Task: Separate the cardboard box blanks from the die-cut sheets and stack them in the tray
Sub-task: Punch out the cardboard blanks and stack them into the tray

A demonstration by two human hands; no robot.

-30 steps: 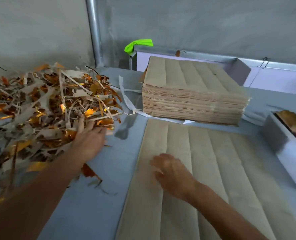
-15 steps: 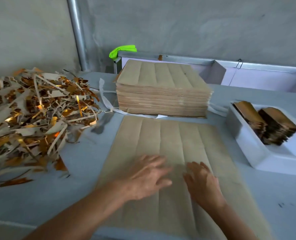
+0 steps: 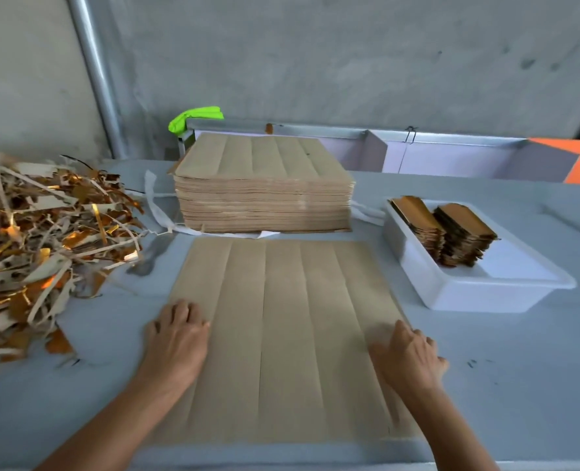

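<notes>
1. Die-cut sheet (image 3: pixel 281 334): one brown cardboard sheet lies flat at the middle of the desk's near edge, lengthwise score lines running away from the person.
2. Left hand (image 3: pixel 176 338): rests palm-down on the sheet's left edge, fingers loosely bent over the border; whether it grasps the edge cannot be told.
3. Right hand (image 3: pixel 407 355): lies on the sheet's right edge, fingers bent down over it; the frame is blurred there, so a grasp cannot be confirmed.
4. Stack of sheets (image 3: pixel 264 188): a thick pile of the same brown sheets sits just behind the flat sheet, toward the desk's far edge, with white strapping (image 3: pixel 156 205) trailing at its left base.
5. Tray (image 3: pixel 468 287): a white plastic tray stands at the right side of the desk, holding two leaning stacks of box blanks (image 3: pixel 444 229) with gold faces at its far end.
6. Scrap heap (image 3: pixel 43 239): a tangle of grey and gold offcut strips covers the desk's left side.
7. Desk (image 3: pixel 519 385): pale blue-grey surface with small dark marks at the right.
8. Room: a grey concrete wall (image 3: pixel 349 56) stands behind, with a metal pipe (image 3: pixel 94 73) rising at the left; a bright green object (image 3: pixel 196 117) sits on a metal frame beyond the stack.
</notes>
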